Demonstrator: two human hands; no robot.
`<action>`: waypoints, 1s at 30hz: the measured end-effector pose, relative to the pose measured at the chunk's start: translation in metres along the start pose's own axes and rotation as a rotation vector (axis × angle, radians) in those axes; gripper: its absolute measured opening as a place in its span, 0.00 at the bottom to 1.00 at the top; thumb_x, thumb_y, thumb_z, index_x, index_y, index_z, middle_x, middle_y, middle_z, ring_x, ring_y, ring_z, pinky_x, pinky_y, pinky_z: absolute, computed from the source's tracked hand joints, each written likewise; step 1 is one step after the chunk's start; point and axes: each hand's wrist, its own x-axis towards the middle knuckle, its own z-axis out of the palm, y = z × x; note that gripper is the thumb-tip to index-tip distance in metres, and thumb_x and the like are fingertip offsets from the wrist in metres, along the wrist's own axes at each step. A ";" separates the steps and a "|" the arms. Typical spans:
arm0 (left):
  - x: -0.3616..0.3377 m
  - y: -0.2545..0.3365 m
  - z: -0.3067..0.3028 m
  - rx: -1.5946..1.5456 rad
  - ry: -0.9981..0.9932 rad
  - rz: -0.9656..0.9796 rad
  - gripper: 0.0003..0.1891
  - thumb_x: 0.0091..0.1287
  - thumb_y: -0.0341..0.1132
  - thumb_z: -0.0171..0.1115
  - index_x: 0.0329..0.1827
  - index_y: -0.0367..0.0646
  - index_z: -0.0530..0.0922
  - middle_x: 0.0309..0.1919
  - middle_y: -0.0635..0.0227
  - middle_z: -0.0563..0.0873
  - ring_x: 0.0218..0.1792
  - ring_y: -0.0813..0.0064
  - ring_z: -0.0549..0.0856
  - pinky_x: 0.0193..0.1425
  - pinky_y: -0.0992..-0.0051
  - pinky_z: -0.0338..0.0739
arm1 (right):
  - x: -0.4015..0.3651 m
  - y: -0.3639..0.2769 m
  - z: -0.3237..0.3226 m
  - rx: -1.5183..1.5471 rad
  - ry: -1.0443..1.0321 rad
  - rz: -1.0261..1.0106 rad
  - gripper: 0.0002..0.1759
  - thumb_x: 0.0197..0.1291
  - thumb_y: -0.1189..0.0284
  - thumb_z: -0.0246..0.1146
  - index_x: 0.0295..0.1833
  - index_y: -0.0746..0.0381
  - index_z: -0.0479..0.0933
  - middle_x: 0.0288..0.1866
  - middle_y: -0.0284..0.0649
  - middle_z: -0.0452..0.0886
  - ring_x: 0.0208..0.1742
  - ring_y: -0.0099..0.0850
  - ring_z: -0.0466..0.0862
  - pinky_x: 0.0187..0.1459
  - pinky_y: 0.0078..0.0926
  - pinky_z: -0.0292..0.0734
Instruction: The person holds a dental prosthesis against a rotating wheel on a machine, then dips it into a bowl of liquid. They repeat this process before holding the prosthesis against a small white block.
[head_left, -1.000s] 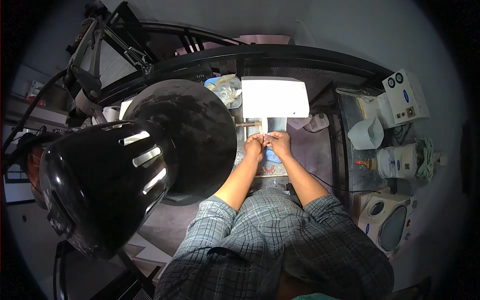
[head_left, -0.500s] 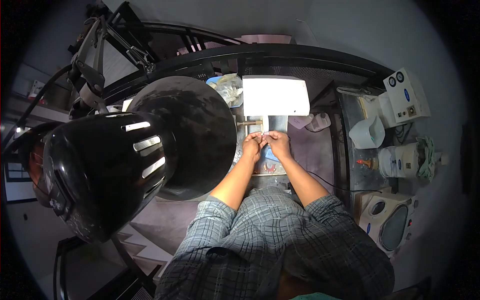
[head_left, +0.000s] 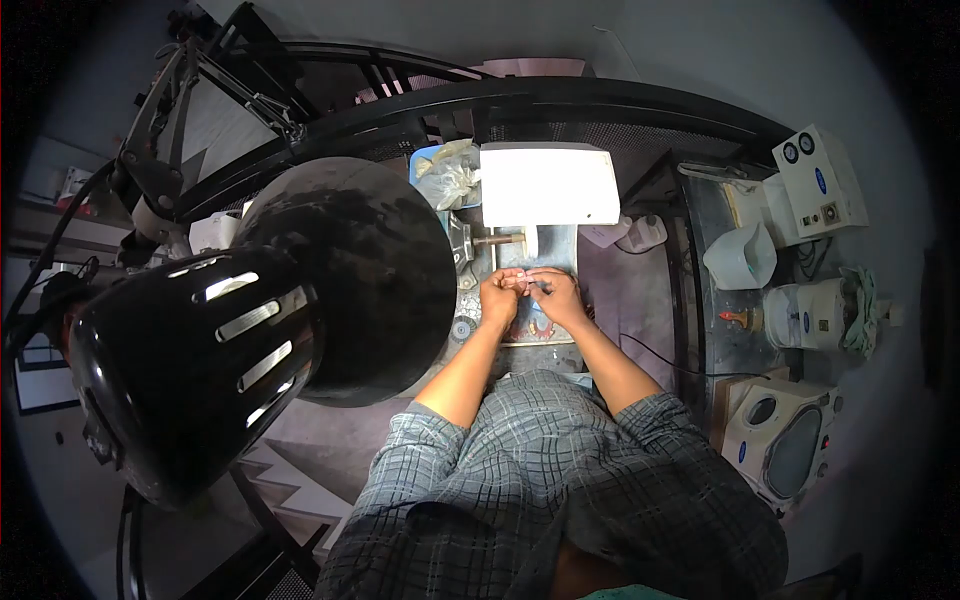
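Observation:
My left hand (head_left: 500,299) and my right hand (head_left: 557,298) are close together, fingertips pinched on a small pinkish piece (head_left: 524,280). Fingers cover most of it, so its exact shape is hidden. Just beyond the fingertips, apart from them, is a white polishing wheel (head_left: 531,241) on the spindle (head_left: 495,240) of a bench lathe (head_left: 460,242). Beneath my hands lies a shallow tray (head_left: 562,258) with a small red, curved piece (head_left: 541,328) near its front edge.
A large black lamp (head_left: 350,285) blocks much of the left side. A bright white panel (head_left: 550,185) stands over the wheel, beside a blue container (head_left: 418,165) with a plastic bag (head_left: 450,180). To the right are a white jug (head_left: 740,262), a brush (head_left: 740,319) and boxy machines (head_left: 818,185).
Both hands have drawn back from the polishing wheel toward my body, still holding the small piece together. The view has shifted slightly, uncovering more of the lathe beside the lamp.

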 end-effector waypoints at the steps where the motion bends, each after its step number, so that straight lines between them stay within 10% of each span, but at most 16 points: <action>1: 0.000 0.001 0.001 0.002 -0.002 -0.003 0.12 0.57 0.16 0.52 0.44 0.31 0.75 0.34 0.64 0.82 0.34 0.78 0.81 0.40 0.81 0.77 | 0.002 0.006 0.000 0.001 0.002 0.003 0.08 0.47 0.79 0.63 0.36 0.65 0.80 0.40 0.40 0.80 0.39 0.33 0.81 0.37 0.25 0.77; 10: 0.007 -0.006 0.000 0.022 -0.032 0.010 0.06 0.62 0.22 0.53 0.40 0.30 0.75 0.32 0.62 0.82 0.28 0.77 0.81 0.35 0.80 0.78 | 0.011 0.039 0.005 0.148 -0.053 -0.044 0.09 0.51 0.82 0.60 0.40 0.69 0.78 0.40 0.39 0.80 0.41 0.26 0.80 0.39 0.19 0.77; 16: 0.002 0.001 0.008 -0.193 -0.066 -0.165 0.05 0.62 0.23 0.54 0.39 0.30 0.75 0.30 0.61 0.82 0.25 0.75 0.81 0.32 0.79 0.78 | 0.013 0.025 0.001 0.598 -0.045 0.392 0.12 0.52 0.78 0.64 0.42 0.71 0.76 0.35 0.40 0.81 0.34 0.25 0.81 0.33 0.19 0.76; 21: 0.003 0.003 0.008 0.580 0.025 0.306 0.03 0.62 0.23 0.54 0.36 0.33 0.76 0.29 0.65 0.82 0.28 0.79 0.80 0.33 0.79 0.74 | 0.019 0.026 -0.003 0.522 -0.076 0.491 0.09 0.53 0.80 0.63 0.40 0.71 0.76 0.34 0.41 0.81 0.32 0.26 0.81 0.30 0.21 0.79; 30: 0.008 0.007 0.012 0.275 0.001 0.193 0.03 0.63 0.24 0.53 0.34 0.34 0.74 0.27 0.66 0.81 0.25 0.81 0.78 0.29 0.80 0.74 | 0.033 0.019 -0.006 0.762 -0.076 0.722 0.08 0.52 0.77 0.64 0.37 0.70 0.76 0.31 0.41 0.80 0.29 0.27 0.80 0.31 0.21 0.79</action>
